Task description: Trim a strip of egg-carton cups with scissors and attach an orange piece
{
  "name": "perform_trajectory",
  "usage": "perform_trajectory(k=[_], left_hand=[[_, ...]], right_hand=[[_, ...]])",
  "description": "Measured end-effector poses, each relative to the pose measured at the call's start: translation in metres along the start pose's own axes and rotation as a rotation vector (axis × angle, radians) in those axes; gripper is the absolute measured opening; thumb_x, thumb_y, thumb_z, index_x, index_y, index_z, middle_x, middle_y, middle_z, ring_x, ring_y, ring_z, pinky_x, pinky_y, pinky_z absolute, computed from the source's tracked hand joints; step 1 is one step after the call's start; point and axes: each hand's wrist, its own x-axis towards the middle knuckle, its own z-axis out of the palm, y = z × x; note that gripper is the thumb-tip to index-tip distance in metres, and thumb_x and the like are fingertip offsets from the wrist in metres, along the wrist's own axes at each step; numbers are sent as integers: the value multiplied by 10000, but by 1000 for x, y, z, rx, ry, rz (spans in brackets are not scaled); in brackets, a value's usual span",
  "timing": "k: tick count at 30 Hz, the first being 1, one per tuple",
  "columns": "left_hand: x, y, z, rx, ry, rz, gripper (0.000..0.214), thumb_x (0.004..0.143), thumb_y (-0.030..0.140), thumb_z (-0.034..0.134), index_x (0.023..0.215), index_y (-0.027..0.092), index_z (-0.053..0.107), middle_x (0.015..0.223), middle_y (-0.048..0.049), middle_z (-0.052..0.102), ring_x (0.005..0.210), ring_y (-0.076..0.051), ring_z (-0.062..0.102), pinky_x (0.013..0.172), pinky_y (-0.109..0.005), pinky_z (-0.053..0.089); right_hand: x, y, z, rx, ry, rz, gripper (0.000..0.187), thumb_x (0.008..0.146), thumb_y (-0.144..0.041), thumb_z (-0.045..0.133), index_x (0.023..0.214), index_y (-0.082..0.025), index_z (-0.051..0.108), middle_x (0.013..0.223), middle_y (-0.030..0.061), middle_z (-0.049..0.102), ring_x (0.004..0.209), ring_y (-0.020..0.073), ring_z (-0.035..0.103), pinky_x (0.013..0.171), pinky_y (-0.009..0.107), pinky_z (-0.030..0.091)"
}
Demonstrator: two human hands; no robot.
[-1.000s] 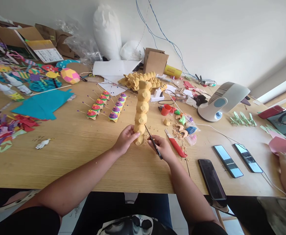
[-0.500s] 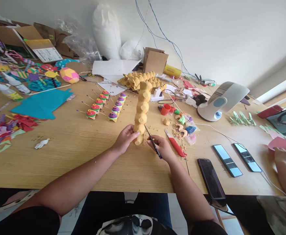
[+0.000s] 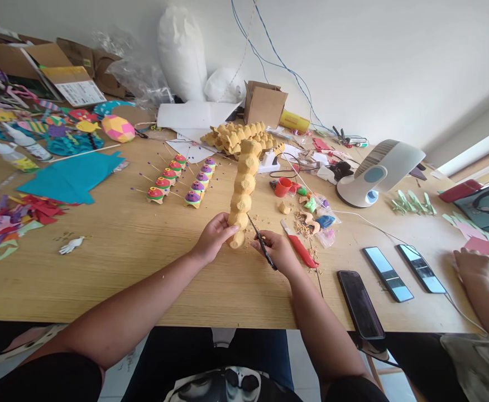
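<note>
My left hand [image 3: 214, 237] grips the near end of a long strip of yellow egg carton [image 3: 241, 192], thumb on top of its cups. The strip points away from me, its far end toward the carton pile. In my right hand [image 3: 276, 251] is a black craft knife or pair of scissors [image 3: 264, 245]; its thin tip meets the strip's right edge. Beyond the strip, on the left, stand two painted egg-carton caterpillars, one red and green [image 3: 166, 181], one purple and yellow [image 3: 200, 184], with pins stuck in them.
A red-handled knife [image 3: 301, 250] lies right of my hand beside crumbs and clay bits. Three phones, one dark [image 3: 360, 304], rest at the right. A white fan [image 3: 378, 173] stands behind them. Another person's hand [image 3: 474, 262] is on pink paper. Egg cartons [image 3: 238, 137] are piled at the back.
My hands and the strip have barely moved. The other person's hand at the right has shifted left on the pink paper.
</note>
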Motion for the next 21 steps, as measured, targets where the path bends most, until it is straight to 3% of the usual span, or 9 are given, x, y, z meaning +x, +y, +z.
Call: perform_trajectory(k=[5,13,17,21], left_hand=[[0,1,0,-16,15,-19,375,768,447,864,905,184,636,858,-7,666,780,-146,580,677,-257,439],[3,4,1,-200,83,-81,406,715,461,893,883,183,649,796,9,645,694,-122,565,597,-229,445],[5,5,-2,-336,25,-179,392,715,475,889,870,193,664,781,3,638,688,-126,577,603,-234,473],[4,5,-3,-339,-63,-256,365,754,499,853,907,201,709,831,-21,666,747,-147,614,634,-243,500]], right_hand=[[2,3,0,-29,-4,14,435,878,-643,696,848,-212,643,697,-21,520,663,152,444,589,256,326],[5,18,5,-20,-23,-8,362,913,-553,684,1088,-238,659,832,-4,645,754,183,570,717,295,451],[5,16,6,-13,85,3,356,925,-547,656,1108,-242,633,865,11,641,807,206,592,754,329,469],[5,13,5,189,201,12,413,902,-564,690,1149,-248,592,860,13,647,806,205,606,733,328,488]])
